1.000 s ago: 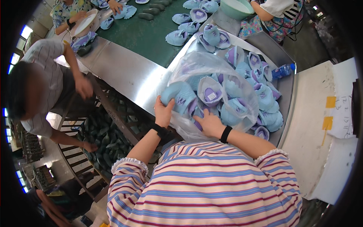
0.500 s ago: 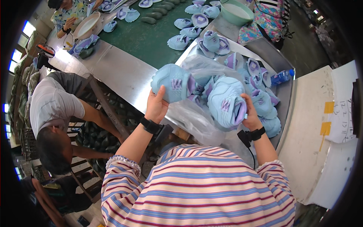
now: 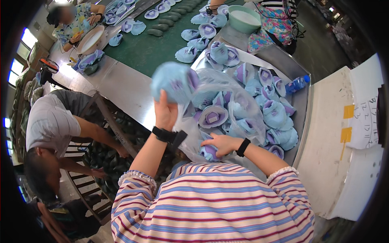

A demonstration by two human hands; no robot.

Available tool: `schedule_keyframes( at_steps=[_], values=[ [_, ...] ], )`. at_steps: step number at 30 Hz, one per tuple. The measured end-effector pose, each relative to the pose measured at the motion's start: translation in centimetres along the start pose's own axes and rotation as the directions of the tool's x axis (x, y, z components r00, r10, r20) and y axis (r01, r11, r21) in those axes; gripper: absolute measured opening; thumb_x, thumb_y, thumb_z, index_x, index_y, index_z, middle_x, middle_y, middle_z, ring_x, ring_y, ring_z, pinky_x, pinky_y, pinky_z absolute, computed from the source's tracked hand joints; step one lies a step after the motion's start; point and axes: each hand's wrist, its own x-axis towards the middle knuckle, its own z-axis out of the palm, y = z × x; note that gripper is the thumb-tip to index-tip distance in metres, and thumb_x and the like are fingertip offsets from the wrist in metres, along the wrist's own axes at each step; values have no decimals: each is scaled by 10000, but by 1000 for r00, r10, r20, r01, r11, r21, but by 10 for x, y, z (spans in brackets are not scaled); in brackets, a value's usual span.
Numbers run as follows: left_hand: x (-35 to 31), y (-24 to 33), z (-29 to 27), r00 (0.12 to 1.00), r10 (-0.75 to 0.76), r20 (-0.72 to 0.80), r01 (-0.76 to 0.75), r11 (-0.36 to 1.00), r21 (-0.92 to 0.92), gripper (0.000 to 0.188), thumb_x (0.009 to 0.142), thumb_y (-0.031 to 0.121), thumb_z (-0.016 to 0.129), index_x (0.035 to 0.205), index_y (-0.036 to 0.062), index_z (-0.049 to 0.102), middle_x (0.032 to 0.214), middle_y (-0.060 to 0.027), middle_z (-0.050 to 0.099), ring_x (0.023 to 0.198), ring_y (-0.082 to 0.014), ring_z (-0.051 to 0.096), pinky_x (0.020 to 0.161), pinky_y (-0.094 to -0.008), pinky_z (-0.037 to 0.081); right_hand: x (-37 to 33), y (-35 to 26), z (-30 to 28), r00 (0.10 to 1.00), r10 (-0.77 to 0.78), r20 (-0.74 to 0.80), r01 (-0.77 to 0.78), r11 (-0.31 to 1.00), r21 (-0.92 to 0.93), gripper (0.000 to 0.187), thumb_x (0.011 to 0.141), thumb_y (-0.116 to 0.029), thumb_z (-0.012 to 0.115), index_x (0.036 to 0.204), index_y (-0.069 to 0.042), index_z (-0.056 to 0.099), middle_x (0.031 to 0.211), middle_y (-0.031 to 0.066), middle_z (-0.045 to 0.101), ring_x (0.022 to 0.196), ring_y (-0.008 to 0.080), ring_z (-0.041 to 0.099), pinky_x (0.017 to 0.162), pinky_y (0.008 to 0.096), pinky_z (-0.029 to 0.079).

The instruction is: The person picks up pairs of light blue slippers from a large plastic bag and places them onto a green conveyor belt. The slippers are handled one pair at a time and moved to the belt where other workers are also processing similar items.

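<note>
My left hand grips a light blue shoe upper with purple lacing, held up over the metal table edge and slightly blurred. In front of me, my right hand has its fingers closed around another blue and purple shoe upper, partly hidden by the hand. That piece lies by the near edge of a clear plastic bag. More uppers are in and around the bag, among them one with its purple opening facing up.
A metal tray holds several more uppers and a blue bottle. Beyond are a green work surface with uppers and dark shoe lasts, and a pale green basin. One co-worker bends at my left; others work across the table.
My right hand has let go of the upper it held and moved left and nearer to another one. My left hand's upper has shifted slightly left. The bag lies more open.
</note>
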Motion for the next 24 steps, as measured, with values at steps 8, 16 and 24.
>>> schedule_keyframes(
  at_steps=[8, 16, 24],
  values=[
    [28, 45, -17, 996, -70, 49, 45, 918, 394, 378, 900, 115, 544, 1235, 58, 377, 1219, -95, 502, 1077, -251, 529, 884, -456, 459, -38, 11, -45, 888, -323, -328, 444, 791, 422, 646, 621, -251, 676, 1218, -83, 498, 1150, 145, 488, 1022, 291, 532, 869, 361, 435],
    [95, 30, -82, 991, -46, -123, 111, 793, 599, 550, 812, 90, 646, 1236, -58, 328, 1113, -161, 534, 999, -230, 557, 834, -336, 475, -67, 41, -37, 535, 424, -731, 818, -44, 574, 598, 789, -470, 583, 1202, -44, 507, 1196, 106, 529, 1079, 237, 530, 934, 384, 429],
    [183, 57, -108, 952, -97, -292, 306, 391, 868, 358, 755, 203, 696, 994, -16, 543, 877, -98, 602, 739, -195, 612, 576, -333, 508, -52, 42, -26, 558, 499, -663, 798, -104, 594, 455, 877, -308, 431, 1222, -19, 498, 1178, 132, 558, 1087, 284, 531, 953, 411, 416]
  ],
)
